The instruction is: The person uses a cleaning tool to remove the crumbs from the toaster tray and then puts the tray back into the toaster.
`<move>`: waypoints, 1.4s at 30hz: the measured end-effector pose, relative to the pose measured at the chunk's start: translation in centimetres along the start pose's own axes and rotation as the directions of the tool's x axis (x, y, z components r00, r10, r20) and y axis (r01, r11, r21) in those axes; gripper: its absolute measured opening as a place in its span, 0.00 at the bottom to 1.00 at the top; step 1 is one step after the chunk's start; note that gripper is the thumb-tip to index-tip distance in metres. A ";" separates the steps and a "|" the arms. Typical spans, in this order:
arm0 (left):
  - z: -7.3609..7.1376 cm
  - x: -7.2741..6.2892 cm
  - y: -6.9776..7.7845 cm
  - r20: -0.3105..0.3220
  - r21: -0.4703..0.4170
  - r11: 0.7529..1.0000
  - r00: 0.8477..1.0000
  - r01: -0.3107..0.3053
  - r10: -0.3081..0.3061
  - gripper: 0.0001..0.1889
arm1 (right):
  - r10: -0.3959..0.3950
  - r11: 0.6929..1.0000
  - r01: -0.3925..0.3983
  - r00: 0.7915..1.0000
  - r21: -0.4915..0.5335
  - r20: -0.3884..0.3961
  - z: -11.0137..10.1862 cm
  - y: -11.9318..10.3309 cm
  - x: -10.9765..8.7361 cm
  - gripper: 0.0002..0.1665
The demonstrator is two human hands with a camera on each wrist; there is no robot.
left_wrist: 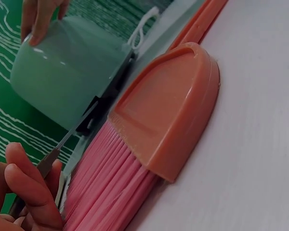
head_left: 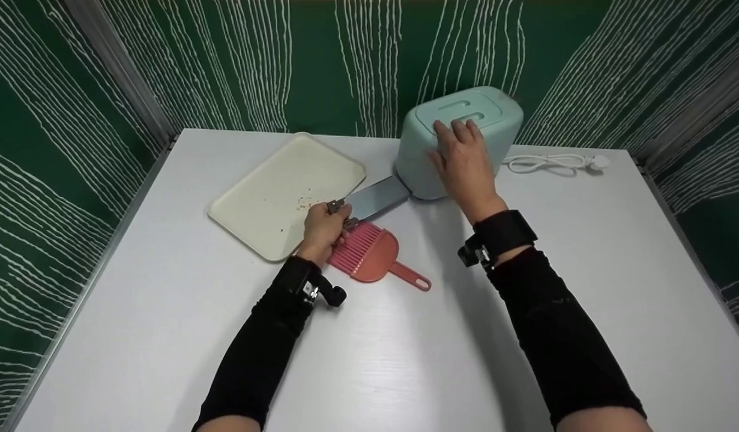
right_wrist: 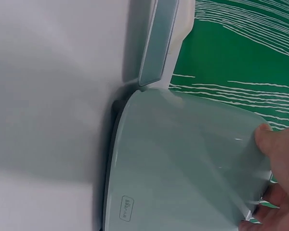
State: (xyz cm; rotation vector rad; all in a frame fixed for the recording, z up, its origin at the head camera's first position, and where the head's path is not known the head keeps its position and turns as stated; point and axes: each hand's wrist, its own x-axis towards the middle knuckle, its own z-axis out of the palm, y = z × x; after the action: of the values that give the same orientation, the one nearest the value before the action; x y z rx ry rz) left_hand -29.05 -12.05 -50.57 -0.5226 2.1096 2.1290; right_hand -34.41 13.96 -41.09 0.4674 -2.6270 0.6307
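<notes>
A mint-green toaster stands at the back of the table. My right hand grips its upper edge, fingers over the top and thumb on the front face. From the toaster's lower left end extends a flat grey crumb tray. My left hand pinches the near end of this crumb tray, which has small metal tabs. Whether the far end sits inside the toaster is hard to tell. Just under the left hand lies an orange brush with pink bristles, apart from the toaster.
Left of the toaster lies a cream tray with scattered crumbs. A white power cord with its plug rests right of the toaster. A green wall with white streaks rises behind the white table.
</notes>
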 end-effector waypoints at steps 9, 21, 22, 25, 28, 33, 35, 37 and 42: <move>0.2 0.3 -0.2 0.009 0.010 1.000 1.000 0.013 -0.013 0.11 | -0.022 1.000 0.021 1.000 -0.016 -0.015 0.4 0.1 0.0 0.31; 1.1 0.4 0.4 0.026 0.007 0.999 0.999 0.044 -0.045 0.11 | 0.027 1.000 -0.027 1.000 0.011 -0.006 0.4 0.1 -0.2 0.31; 1.2 0.5 0.4 0.027 0.006 0.999 0.999 0.046 -0.046 0.10 | 0.027 1.000 -0.027 1.000 0.011 -0.008 0.4 0.1 -0.2 0.31; 1.4 0.6 0.6 0.034 0.003 0.999 0.998 0.050 -0.050 0.10 | 0.025 1.000 -0.025 1.000 0.006 -0.010 0.4 0.1 -0.2 0.31; 1.5 0.7 0.7 0.038 0.008 0.999 0.998 0.048 -0.048 0.10 | 0.022 1.000 -0.022 1.000 -0.001 -0.007 0.4 0.1 -0.2 0.31; 1.8 1.1 0.7 0.047 0.011 0.999 0.998 0.050 -0.050 0.10 | 0.017 1.000 -0.018 1.000 -0.007 -0.015 0.5 0.0 -0.3 0.31; 1.9 1.2 0.8 0.048 0.006 0.999 0.997 0.053 -0.053 0.10 | 0.000 1.000 0.000 1.000 -0.016 -0.026 0.6 0.0 -0.3 0.31; 2.0 1.3 0.8 0.049 0.000 0.998 0.997 0.059 -0.058 0.10 | -0.020 1.000 0.019 0.999 -0.025 -0.040 0.6 -0.1 -0.4 0.30; 2.2 1.3 1.0 0.057 0.006 0.998 0.997 0.058 -0.058 0.11 | -0.020 1.000 0.019 0.999 -0.023 -0.035 0.6 -0.2 -0.4 0.31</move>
State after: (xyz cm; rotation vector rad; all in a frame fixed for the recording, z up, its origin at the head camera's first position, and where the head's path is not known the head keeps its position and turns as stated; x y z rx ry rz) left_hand -30.96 -10.19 -50.09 -0.5100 2.0431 2.0829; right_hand -34.14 13.60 -41.76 0.4698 -2.5906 0.5968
